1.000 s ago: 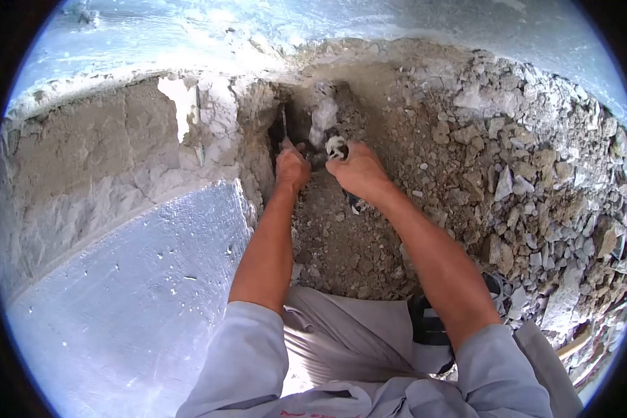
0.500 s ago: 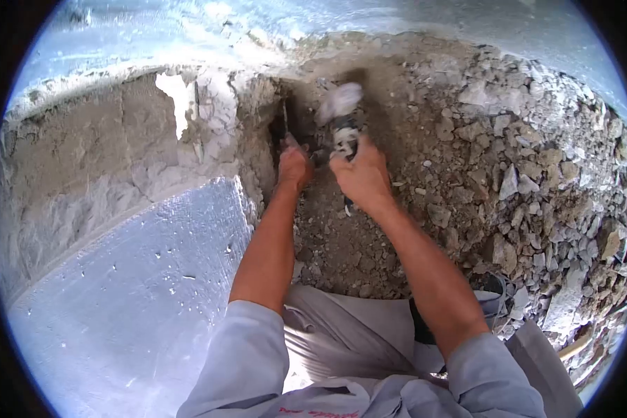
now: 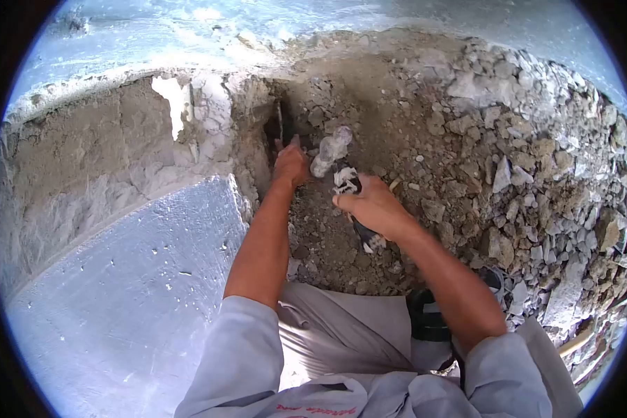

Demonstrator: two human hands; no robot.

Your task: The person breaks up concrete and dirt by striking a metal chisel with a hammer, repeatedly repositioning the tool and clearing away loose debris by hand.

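My left hand (image 3: 291, 166) is closed around a thin metal chisel (image 3: 280, 122), whose shaft points away from me into a dark hollow (image 3: 272, 125) at the broken wall edge. Where its tip meets the hollow is lost in shadow. In my right hand (image 3: 380, 207) is a hammer (image 3: 332, 150) with a dusty, pale head and a dark handle that looks wrapped in light material. The hammer head is just right of my left hand, apart from the chisel.
A smooth grey slab (image 3: 132, 292) lies at the left, below a rough, broken wall face (image 3: 83, 139). Broken stones and rubble (image 3: 515, 188) cover the right side. A pale wall surface (image 3: 153, 35) curves across the far side.
The hammer and my right hand have come lower, nearer to my body, and the head is no longer blurred. My left hand and the chisel have stayed almost in place.
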